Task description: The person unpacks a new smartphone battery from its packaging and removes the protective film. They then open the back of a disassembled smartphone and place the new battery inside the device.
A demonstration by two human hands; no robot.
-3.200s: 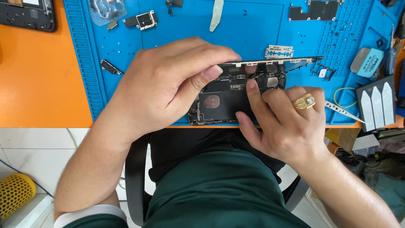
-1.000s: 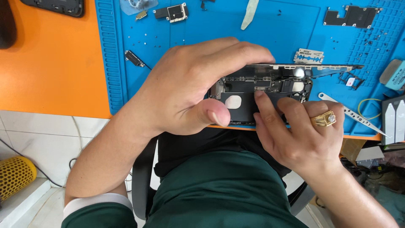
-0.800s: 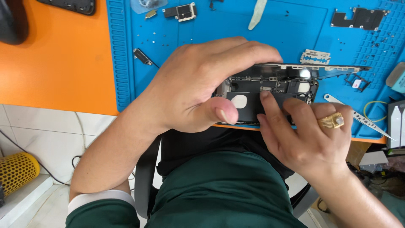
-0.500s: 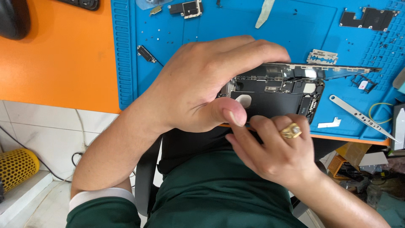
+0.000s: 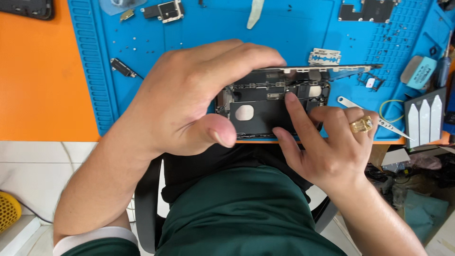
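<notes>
An opened smartphone (image 5: pixel 265 106) with its black battery and circuit parts exposed lies at the near edge of a blue repair mat (image 5: pixel 294 33). My left hand (image 5: pixel 189 99) arches over the phone's left end, fingers along its far edge, thumb near its front edge, holding it. My right hand (image 5: pixel 327 142), with a gold ring, rests at the phone's right front. Its index fingertip touches the parts near the phone's upper right; the other fingers are curled.
On the mat lie a razor blade (image 5: pixel 324 57), metal tweezers (image 5: pixel 374 118), a metal pry tool (image 5: pixel 255 10), small shields (image 5: pixel 163 10) and loose screws. A dark metal plate (image 5: pixel 367 10) lies far right. White pry picks (image 5: pixel 425 116) stand at right. The orange table (image 5: pixel 42 76) extends left.
My right hand dropped off the phone toward my lap, then came back up; its index finger now presses the upper right parts. My left hand kept holding the phone.
</notes>
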